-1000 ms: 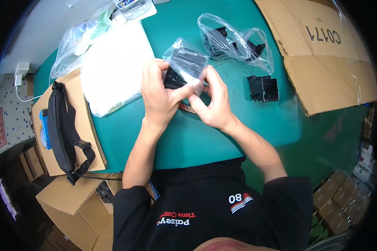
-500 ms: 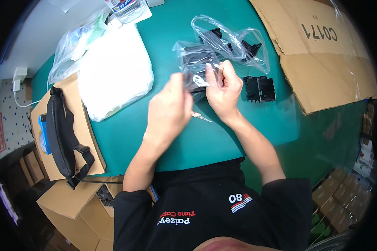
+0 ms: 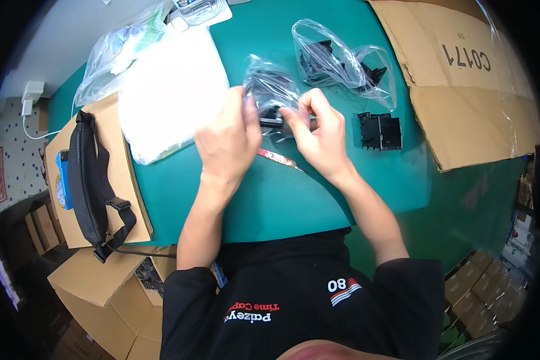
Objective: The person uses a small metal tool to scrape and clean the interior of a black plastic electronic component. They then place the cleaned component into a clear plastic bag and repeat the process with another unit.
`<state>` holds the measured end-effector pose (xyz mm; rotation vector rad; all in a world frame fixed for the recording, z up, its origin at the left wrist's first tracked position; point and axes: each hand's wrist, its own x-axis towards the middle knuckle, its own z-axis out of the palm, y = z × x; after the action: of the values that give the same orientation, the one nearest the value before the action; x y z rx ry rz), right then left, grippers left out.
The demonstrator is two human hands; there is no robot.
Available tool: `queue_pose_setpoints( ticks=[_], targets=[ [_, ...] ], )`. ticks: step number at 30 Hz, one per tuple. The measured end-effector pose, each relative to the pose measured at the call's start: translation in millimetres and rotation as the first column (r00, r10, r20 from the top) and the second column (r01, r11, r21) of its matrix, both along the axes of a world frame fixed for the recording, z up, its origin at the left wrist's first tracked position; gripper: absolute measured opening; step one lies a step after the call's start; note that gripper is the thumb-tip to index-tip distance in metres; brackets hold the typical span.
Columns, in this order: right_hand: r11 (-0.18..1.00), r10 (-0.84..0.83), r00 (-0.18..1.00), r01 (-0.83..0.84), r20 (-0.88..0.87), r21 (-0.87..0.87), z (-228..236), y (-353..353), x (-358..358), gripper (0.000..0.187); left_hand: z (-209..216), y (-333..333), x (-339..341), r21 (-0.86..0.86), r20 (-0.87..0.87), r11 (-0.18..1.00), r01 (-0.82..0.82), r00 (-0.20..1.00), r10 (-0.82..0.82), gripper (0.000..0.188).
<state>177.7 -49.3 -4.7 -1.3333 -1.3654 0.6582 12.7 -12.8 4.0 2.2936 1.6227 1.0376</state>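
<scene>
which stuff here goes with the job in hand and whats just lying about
Seems part of the job:
clear bag with a black part, between left hand and right hand
loose black part
bagged black parts

Probably just lying about:
black waist bag
white plug

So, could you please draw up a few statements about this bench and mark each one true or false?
1. The left hand and right hand are at one clear bag. True.
2. The tabletop is green. True.
3. The unbagged black part on the tabletop lies left of both hands. False: the unbagged black part lies to their right.
4. The black waist pouch lies on the white bag. False: the black waist pouch lies on cardboard.
</scene>
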Motion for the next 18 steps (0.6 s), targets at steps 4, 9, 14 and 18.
queue_pose_setpoints(
  ticks=[4,9,14,18],
  targets=[
    [0.987,0.086,0.996,-0.081,0.026,-0.139,22,-6,9,0.028,9,6,-12,-0.169,-0.085,0.982,-0.08,0.994,0.067,0.018],
    [0.958,0.247,0.965,-0.257,-0.09,-0.129,23,-7,20,0.037,23,8,-14,-0.381,0.148,0.921,0.081,0.989,-0.026,0.023],
    [0.917,0.319,0.902,-0.371,-0.29,-0.146,13,3,42,0.058,20,13,-27,-0.517,0.7,0.715,0.47,0.713,0.038,0.025],
    [0.943,0.293,0.879,-0.33,-0.376,-0.038,13,4,31,0.067,10,13,-17,-0.471,0.816,0.69,0.55,0.569,0.104,0.037]
  ],
)
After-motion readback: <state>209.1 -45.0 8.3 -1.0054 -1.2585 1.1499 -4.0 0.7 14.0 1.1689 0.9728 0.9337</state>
